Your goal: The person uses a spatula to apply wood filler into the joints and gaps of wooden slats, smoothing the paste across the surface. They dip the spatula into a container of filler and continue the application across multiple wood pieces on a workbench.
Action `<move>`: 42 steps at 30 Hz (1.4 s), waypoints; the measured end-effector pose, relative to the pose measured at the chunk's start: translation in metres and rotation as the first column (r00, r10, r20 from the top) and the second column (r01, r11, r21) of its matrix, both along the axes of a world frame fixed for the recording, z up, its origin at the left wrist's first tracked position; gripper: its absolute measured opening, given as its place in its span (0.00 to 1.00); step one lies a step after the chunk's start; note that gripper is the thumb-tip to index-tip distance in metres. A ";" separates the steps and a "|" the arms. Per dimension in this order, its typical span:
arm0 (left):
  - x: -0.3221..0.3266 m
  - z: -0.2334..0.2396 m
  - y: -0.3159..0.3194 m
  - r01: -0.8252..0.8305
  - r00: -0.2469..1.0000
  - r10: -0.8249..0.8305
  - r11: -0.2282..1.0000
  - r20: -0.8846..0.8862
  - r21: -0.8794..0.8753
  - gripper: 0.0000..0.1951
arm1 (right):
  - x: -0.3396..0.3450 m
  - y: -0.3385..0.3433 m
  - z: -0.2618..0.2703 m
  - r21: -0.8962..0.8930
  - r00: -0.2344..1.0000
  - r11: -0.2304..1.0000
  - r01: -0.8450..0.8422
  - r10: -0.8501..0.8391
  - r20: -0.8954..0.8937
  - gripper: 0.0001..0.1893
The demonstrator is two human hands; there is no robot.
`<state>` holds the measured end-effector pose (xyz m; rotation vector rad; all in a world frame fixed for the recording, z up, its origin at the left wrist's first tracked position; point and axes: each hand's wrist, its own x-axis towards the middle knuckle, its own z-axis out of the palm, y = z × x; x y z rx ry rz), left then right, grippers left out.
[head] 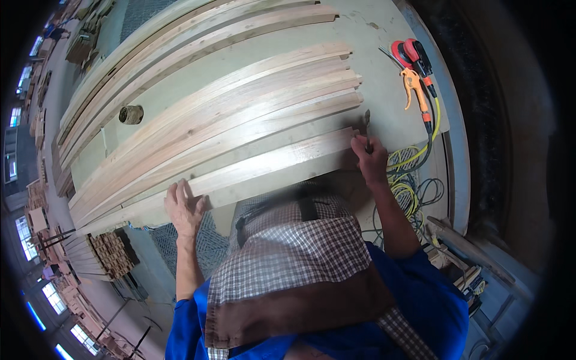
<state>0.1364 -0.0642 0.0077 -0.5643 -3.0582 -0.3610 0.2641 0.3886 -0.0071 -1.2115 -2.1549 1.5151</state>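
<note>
A long pale wooden strip [274,155] lies along the near edge of the workbench [310,33]. Toward its left part, my left hand [184,204] grips it, fingers laid across the wood and thumb on the near side. My right hand [371,157] is at the strip's right end, closed around a slim dark hand tool [368,119] whose tip points away from me. Whether this is a putty knife or a narrow chisel I cannot tell. Just beyond lie several similar wooden strips [252,103] side by side, with stepped cuts at their right ends.
More wooden strips [225,38] lie at the far side, near a small round container [131,115]. At the right are a red sander [411,54] and an orange air blow gun [414,87]. Coiled hoses [407,189] hang below. Stacked wood [110,254] stands lower left.
</note>
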 end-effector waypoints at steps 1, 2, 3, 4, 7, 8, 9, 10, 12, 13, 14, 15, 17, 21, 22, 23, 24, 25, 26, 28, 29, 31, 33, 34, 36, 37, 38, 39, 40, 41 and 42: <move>0.000 0.004 0.000 0.029 1.000 -0.029 0.999 -0.008 -0.036 0.39 | 0.006 -0.003 0.013 -0.058 1.000 0.998 -0.014 0.015 0.018 0.18; -0.001 0.007 0.004 0.069 0.998 -0.069 0.996 0.004 -0.048 0.39 | 0.016 0.001 0.005 -0.028 1.000 0.999 -0.023 0.023 -0.006 0.17; -0.006 0.009 0.008 0.122 0.992 -0.123 0.992 -0.011 -0.040 0.39 | 0.026 0.005 -0.003 0.001 0.999 1.000 -0.026 0.026 -0.030 0.17; -0.011 0.005 0.013 0.169 0.986 -0.169 0.985 -0.010 -0.044 0.39 | 0.028 0.004 0.019 -0.144 0.992 0.989 0.027 -0.045 -0.117 0.17; -0.028 -0.002 0.029 0.310 0.950 -0.311 0.949 -0.016 -0.054 0.39 | 0.045 0.011 0.029 -0.262 0.982 0.965 -0.021 -0.029 -0.185 0.14; -0.033 -0.005 0.035 0.341 0.940 -0.341 0.940 -0.006 -0.022 0.40 | 0.051 0.008 0.032 -0.241 0.988 0.967 -0.078 0.043 -0.146 0.11; -0.035 -0.007 0.042 0.366 0.931 -0.366 0.931 -0.011 0.010 0.37 | 0.057 0.005 0.034 -0.222 0.988 0.966 -0.134 0.113 -0.105 0.09; -0.035 -0.008 0.050 0.402 0.914 -0.404 0.915 -0.040 -0.033 0.36 | 0.063 0.004 0.030 -0.214 0.979 0.959 -0.187 0.163 -0.127 0.06; -0.035 -0.010 0.059 0.410 0.908 -0.413 0.910 -0.074 -0.057 0.33 | 0.065 -0.004 0.038 -0.139 0.980 0.971 -0.193 0.185 -0.070 0.15; -0.033 -0.012 0.061 0.384 0.919 -0.386 0.923 -0.077 -0.037 0.32 | 0.065 -0.008 0.041 -0.103 0.984 0.980 -0.173 0.167 -0.064 0.18; -0.032 -0.014 0.062 0.356 0.931 -0.356 0.934 -0.078 -0.016 0.31 | 0.067 -0.008 0.039 -0.053 0.988 0.988 -0.147 0.143 -0.058 0.20; -0.032 -0.015 0.063 0.359 0.929 -0.358 0.933 -0.095 -0.003 0.31 | 0.067 -0.008 0.032 -0.006 0.991 0.992 -0.123 0.123 -0.055 0.22; -0.032 -0.015 0.067 0.324 0.945 -0.326 0.944 -0.027 -0.067 0.31 | 0.063 -0.011 0.030 0.322 0.988 0.936 -0.140 0.151 -0.009 0.21; -0.029 -0.025 0.086 0.310 0.951 -0.310 0.951 -0.003 -0.007 0.30 | 0.052 0.013 0.019 0.668 0.931 0.649 -0.364 0.229 0.285 0.27; -0.029 -0.027 0.086 0.310 0.951 -0.310 0.951 -0.004 -0.007 0.30 | 0.050 0.016 0.017 0.677 0.918 0.621 -0.394 0.225 0.328 0.29; -0.029 -0.028 0.086 0.310 0.951 -0.310 0.951 -0.006 -0.006 0.30 | 0.048 0.018 0.016 0.685 0.903 0.591 -0.425 0.220 0.370 0.30; -0.030 -0.030 0.086 0.303 0.953 -0.302 0.952 0.027 -0.048 0.29 | 0.047 0.021 0.017 0.680 0.877 0.560 -0.472 0.219 0.428 0.32; -0.031 -0.031 0.086 0.313 0.950 -0.312 0.949 0.012 -0.034 0.29 | 0.045 0.022 0.017 0.678 0.874 0.559 -0.477 0.218 0.434 0.33; -0.031 -0.032 0.087 0.322 0.947 -0.322 0.947 -0.003 -0.021 0.29 | 0.044 0.024 0.016 0.677 0.871 0.558 -0.481 0.218 0.440 0.33; -0.029 -0.030 0.088 0.316 0.948 -0.316 0.949 -0.017 -0.003 0.28 | 0.041 0.024 0.015 0.686 0.869 0.538 -0.489 0.236 0.434 0.34; -0.030 -0.031 0.088 0.321 0.947 -0.321 0.947 -0.013 -0.024 0.28 | 0.038 0.024 0.016 0.681 0.854 0.521 -0.515 0.240 0.462 0.35; -0.030 -0.030 0.090 0.317 0.948 -0.316 0.948 0.026 -0.038 0.29 | 0.031 0.022 0.022 0.680 0.840 0.500 -0.536 0.239 0.487 0.35; -0.028 -0.029 0.091 0.308 0.951 -0.307 0.951 0.032 -0.040 0.28 | 0.025 0.020 0.020 0.667 0.825 0.496 -0.556 0.233 0.515 0.30; -0.029 -0.031 0.091 0.325 0.946 -0.325 0.944 0.011 -0.049 0.28 | 0.021 0.017 0.026 0.626 0.800 0.522 -0.579 0.216 0.559 0.28; -0.029 -0.031 0.092 0.346 0.938 -0.346 0.937 0.018 -0.052 0.30 | 0.018 0.021 0.042 0.551 0.770 0.567 -0.612 0.268 0.579 0.27; -0.029 -0.029 0.092 0.345 0.938 -0.342 0.935 0.044 -0.087 0.30 | 0.017 0.024 0.047 0.501 0.727 0.571 -0.651 0.278 0.628 0.27; -0.029 -0.027 0.093 0.349 0.937 -0.347 0.934 0.035 -0.075 0.30 | 0.017 0.028 0.047 0.533 0.734 0.535 -0.656 0.287 0.615 0.24; -0.028 -0.027 0.094 0.351 0.936 -0.350 0.934 0.029 -0.062 0.31 | 0.015 0.029 0.050 0.564 0.739 0.496 -0.660 0.298 0.604 0.22; -0.028 -0.028 0.094 0.351 0.936 -0.350 0.935 0.025 -0.054 0.31 | 0.010 0.028 0.053 0.569 0.738 0.495 -0.657 0.270 0.618 0.23; -0.029 -0.029 0.095 0.350 0.937 -0.349 0.936 0.020 -0.047 0.31 | 0.003 0.025 0.059 0.574 0.736 0.493 -0.654 0.242 0.632 0.24; -0.030 -0.029 0.093 0.351 0.936 -0.351 0.935 0.019 -0.045 0.31 | -0.002 0.020 0.063 0.575 0.734 0.497 -0.650 0.216 0.644 0.26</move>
